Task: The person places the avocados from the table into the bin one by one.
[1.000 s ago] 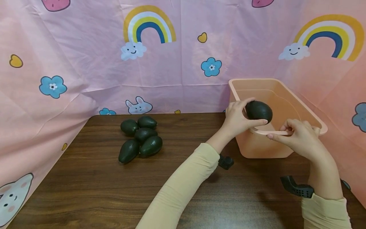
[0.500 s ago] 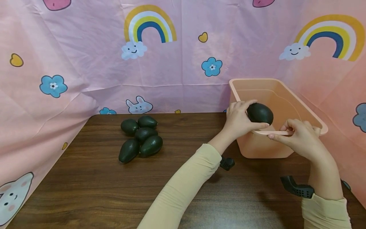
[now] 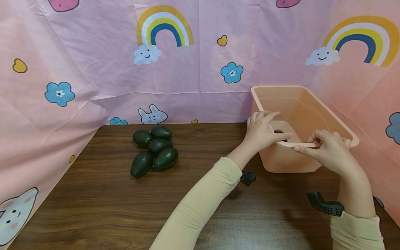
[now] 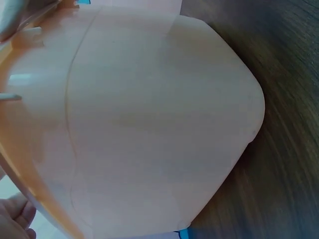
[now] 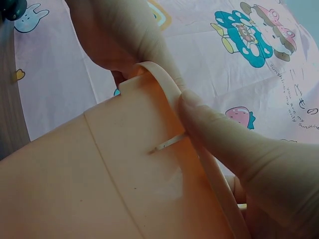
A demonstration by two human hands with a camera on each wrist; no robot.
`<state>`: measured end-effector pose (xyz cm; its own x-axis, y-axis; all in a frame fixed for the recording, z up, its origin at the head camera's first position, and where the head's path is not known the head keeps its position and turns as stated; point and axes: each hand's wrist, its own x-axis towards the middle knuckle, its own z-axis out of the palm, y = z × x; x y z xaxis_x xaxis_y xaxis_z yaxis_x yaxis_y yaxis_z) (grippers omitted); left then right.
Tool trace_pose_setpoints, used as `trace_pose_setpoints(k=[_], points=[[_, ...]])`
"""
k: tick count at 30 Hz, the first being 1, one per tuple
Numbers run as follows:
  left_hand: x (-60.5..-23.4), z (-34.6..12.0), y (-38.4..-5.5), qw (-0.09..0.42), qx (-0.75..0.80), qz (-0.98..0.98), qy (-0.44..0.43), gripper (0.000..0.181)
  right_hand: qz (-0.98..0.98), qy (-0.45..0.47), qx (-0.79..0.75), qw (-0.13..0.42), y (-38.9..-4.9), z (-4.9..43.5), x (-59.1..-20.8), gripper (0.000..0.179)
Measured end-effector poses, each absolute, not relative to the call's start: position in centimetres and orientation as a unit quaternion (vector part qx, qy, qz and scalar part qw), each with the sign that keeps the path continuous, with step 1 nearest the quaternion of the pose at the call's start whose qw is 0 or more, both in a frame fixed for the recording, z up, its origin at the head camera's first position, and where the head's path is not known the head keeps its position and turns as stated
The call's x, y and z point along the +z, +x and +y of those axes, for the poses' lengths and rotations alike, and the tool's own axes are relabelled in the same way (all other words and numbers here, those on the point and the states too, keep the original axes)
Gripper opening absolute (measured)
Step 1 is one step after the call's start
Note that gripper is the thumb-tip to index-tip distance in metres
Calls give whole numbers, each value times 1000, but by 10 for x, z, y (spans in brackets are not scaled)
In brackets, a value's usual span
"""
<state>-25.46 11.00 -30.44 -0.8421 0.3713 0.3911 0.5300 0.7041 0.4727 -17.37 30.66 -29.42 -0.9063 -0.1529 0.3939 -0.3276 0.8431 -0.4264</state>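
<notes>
My left hand [image 3: 260, 128] is over the near left corner of a peach plastic bin [image 3: 290, 161], its thumb and fingers spread apart with nothing between them. Below it, inside the bin, a dark avocado [image 3: 278, 131] shows only in small part behind the hand. With thumb outside and fingers curled inside, my right hand [image 3: 331, 151] grips the bin's front rim. In the right wrist view the right thumb [image 5: 219, 129] presses along that rim. Several dark green avocados [image 3: 165, 159] lie in a cluster at the left on the wooden table [image 3: 93, 208].
A pink cloth [image 3: 200, 62] printed with rainbows and flowers hangs behind the table and along its sides. The bin stands at the back right, close to the cloth. Black camera mounts [image 3: 326, 206] stick out from the wrists.
The avocado that my left hand held over the bin has been let go and dropped inside. My left hand sank slightly first; the right hand keeps its grip on the rim.
</notes>
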Motion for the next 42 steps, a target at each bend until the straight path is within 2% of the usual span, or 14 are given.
trace_pose_setpoints(k=[10, 23, 32, 42], points=[[-306, 105, -252, 91, -198, -941, -259, 71, -945, 124, 247, 175, -172, 307, -295, 33], [-318, 87, -255, 30, -285, -905, -315, 71, -948, 114, 243, 170, -172, 306, -295, 35], [-323, 75, -256, 29, -306, -891, -335, 74, -947, 116, 246, 169, -173, 306, -295, 35], [-333, 64, -254, 51, -309, -885, -345, 81, -946, 120, 241, 179, -173, 306, -295, 35]])
